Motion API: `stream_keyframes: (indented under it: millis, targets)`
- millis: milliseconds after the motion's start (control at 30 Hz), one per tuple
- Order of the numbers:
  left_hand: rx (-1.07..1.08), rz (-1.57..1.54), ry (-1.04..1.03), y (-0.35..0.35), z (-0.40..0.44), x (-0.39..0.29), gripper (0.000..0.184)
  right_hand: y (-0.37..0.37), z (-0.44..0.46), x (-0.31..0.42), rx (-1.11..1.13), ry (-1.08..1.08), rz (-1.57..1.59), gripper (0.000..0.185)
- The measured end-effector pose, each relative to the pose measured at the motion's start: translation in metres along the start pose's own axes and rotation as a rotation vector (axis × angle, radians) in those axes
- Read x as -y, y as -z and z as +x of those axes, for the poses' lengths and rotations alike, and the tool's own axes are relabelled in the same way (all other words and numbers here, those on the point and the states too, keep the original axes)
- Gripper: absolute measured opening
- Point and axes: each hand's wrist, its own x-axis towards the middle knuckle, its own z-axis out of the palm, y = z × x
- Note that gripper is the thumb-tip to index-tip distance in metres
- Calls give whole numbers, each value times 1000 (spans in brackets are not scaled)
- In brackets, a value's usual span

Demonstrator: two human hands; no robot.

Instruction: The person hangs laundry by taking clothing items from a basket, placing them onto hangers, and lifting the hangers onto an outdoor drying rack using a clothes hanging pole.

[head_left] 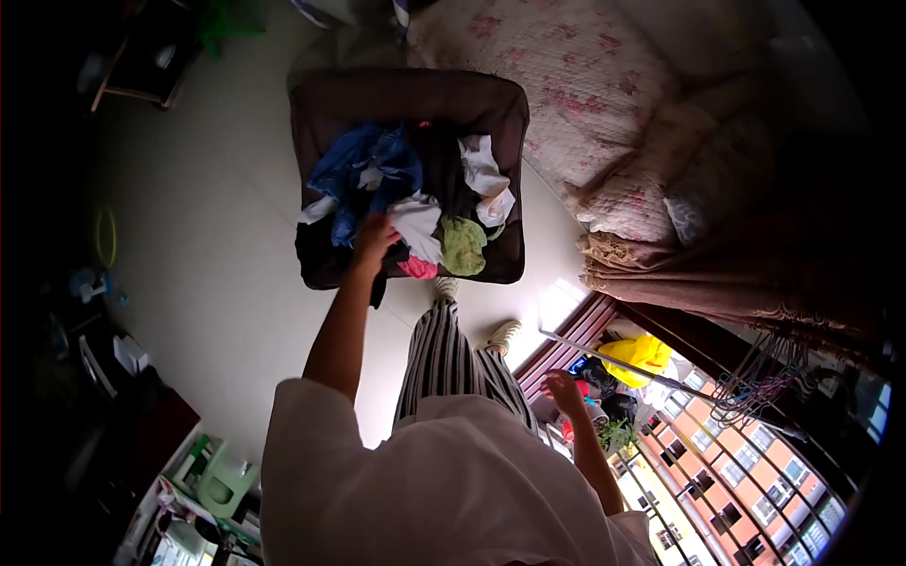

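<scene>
A brown fabric bin [406, 92] stands on the floor with loose clothes in it. My left hand [377, 238] is inside it, its fingers closed at the edge of a white cloth [417, 224]. Blue denim [344, 170] lies just beyond that hand. Near the front rim are a green cloth [462, 247] and a pink cloth [418, 268]. More white cloth [481, 165] rests at the bin's right side, over dark fabric. Away from the bin, my right hand [563, 389] hangs at the right with loosely bent fingers, apparently holding nothing.
A bed with a floral quilt [585, 85] is at the upper right, beside a brown curtain [698, 274]. A metal pole [613, 361], a yellow bag [637, 358] and hangers [764, 377] are by the barred window. A green stool [225, 481] is lower left.
</scene>
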Motion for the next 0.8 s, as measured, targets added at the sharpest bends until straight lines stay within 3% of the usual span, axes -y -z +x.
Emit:
stream_keyframes:
  millis: [100,167,233,300,367,533,567,633,700,733,767,800]
  targets:
    - [-53,-371,-71,21,-40,-95,18,3,20,2,-20,19,10,23]
    - [-36,-381,-253,15,-71,-159,19,-5,17,42,-44,98,0,22]
    - [133,-476,-382,9,-94,-210,18,-7,28,59,-3,175,-17,21]
    - [285,-380,-487,-17,-136,-270,21,-13,27,95,37,249,-13,20]
    - [390,-284,-519,-41,-163,-304,19,-18,21,145,68,454,-31,22]
    - [802,195,-564,-115,-228,-355,10,-1,-50,327,-210,1112,-21,41]
    - [1013,280,-621,-128,-234,-362,9,5,-61,352,-310,1279,35,45]
    - [1251,374,-657,-154,-252,-373,9,25,-94,386,-254,1423,98,50]
    - [1346,481,-662,-176,-272,-384,9,46,-130,390,-274,1481,-210,43]
    - [1372,519,-702,-188,-278,-386,8,55,-137,386,-243,1573,-287,31]
    - [1394,555,-743,-201,-284,-389,8,61,-151,377,-280,1575,-284,31]
    - [1389,584,-661,-211,-288,-391,11,66,-167,366,-172,1333,-140,26]
